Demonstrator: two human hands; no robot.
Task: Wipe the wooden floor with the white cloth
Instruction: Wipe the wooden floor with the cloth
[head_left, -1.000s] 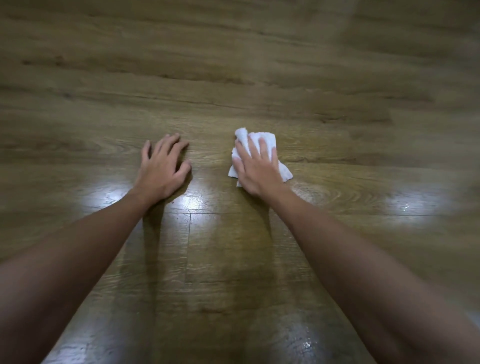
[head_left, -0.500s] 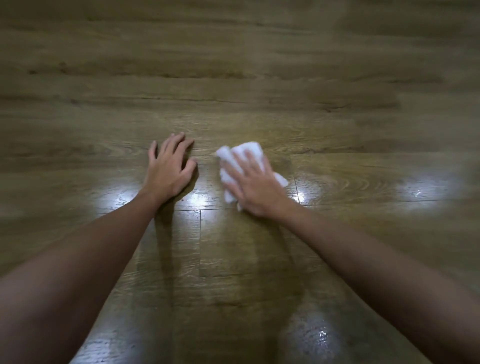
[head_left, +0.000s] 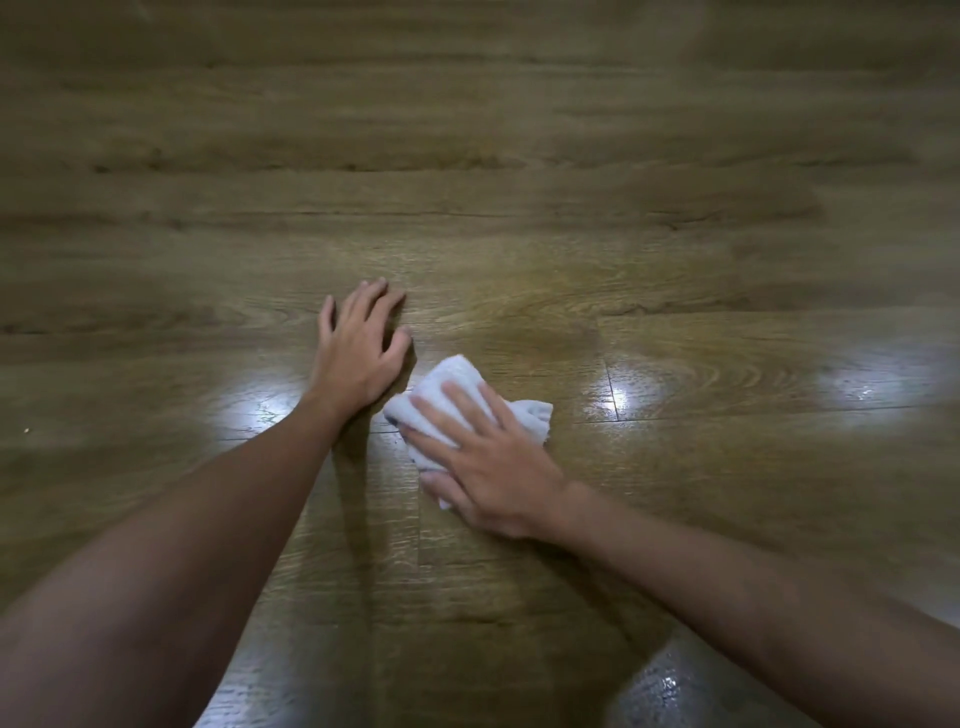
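Head view shows the person leaning over the wooden floor (head_left: 519, 234), both bare forearms reaching forward from about five and seven o'clock. The right hand (head_left: 493, 467) lies flat with straight, spread fingers pressing down on the bunched white cloth (head_left: 447, 379), which sits just right of centre and pokes out toward eleven and two o'clock of that hand. The left hand (head_left: 358, 353), at about ten o'clock of the cloth and just beside it, rests palm-down on the boards, fingers loosely spread and holding nothing.
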